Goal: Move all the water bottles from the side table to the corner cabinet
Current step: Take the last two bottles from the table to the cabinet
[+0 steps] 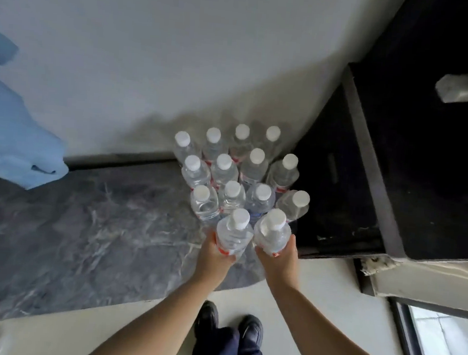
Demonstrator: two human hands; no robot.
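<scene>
Several clear water bottles (233, 171) with white caps stand packed together on a dark marbled top (83, 221), close to the white wall. My left hand (214, 255) grips one upright bottle (234, 233) at the near edge of the group. My right hand (279, 260) grips a second upright bottle (272, 232) right beside it. Both held bottles have a red label under my fingers. Whether their bases touch the surface is hidden.
A black cabinet or box (413, 163) rises directly right of the bottles, with a crumpled white scrap (459, 88) on it. Light blue cloth (12, 132) hangs at the left. My dark shoes (226, 328) stand on the pale floor below; a window frame (410, 345) is at lower right.
</scene>
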